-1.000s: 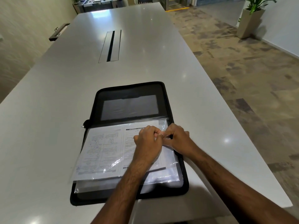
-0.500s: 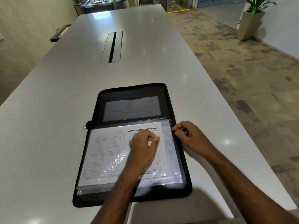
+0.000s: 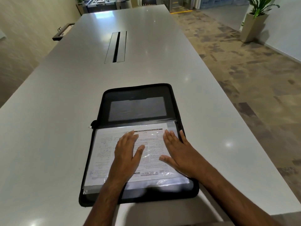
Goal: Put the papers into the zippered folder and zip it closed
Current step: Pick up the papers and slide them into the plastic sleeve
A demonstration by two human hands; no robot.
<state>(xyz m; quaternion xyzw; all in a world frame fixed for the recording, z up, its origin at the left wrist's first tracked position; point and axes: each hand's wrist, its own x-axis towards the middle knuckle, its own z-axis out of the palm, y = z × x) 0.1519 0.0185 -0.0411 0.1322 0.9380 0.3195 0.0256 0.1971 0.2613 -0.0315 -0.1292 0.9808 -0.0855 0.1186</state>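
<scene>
Head view, left to right: zip pull [image 3: 90,126] idle at folder's left hinge. Left hand [image 3: 126,150] now flat on papers [image 3: 104,154], fingers spread, gripping nothing. Right hand [image 3: 176,151], off the edge it pinched a moment ago, also flat and empty. Papers lie in sleeve, seemingly seated, inside open folder [image 3: 138,93] on bench [image 3: 48,111]. Loading looks done; closing and zipping remain.
</scene>
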